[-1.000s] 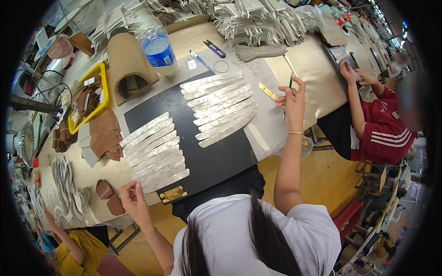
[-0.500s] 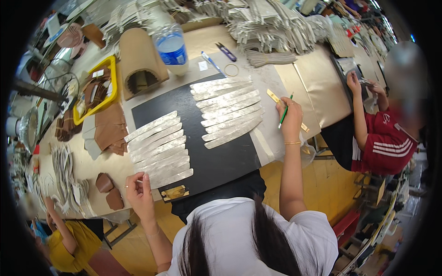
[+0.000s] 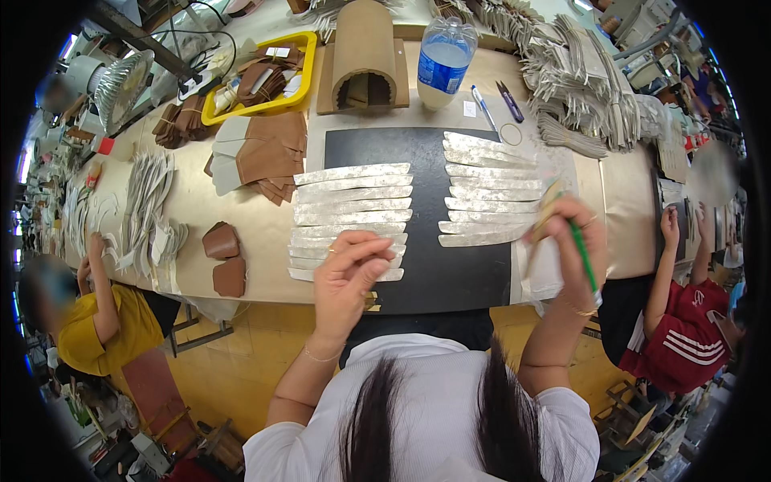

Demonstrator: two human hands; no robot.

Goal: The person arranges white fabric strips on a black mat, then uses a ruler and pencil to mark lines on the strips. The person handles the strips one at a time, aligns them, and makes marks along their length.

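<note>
Risk: thin green pen (image 3: pixel 584 255) in right hand (image 3: pixel 572 241), pinched tight, may smear shiny silver strips (image 3: pixel 350 218).
Left hand (image 3: pixel 347 273): fingertips pressed together, pinching nothing I can see, touching strips; may knock rows crooked.

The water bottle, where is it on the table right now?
In the head view the water bottle stands at the table's far edge, right of centre, between the cardboard arch and a blue pen.
</note>
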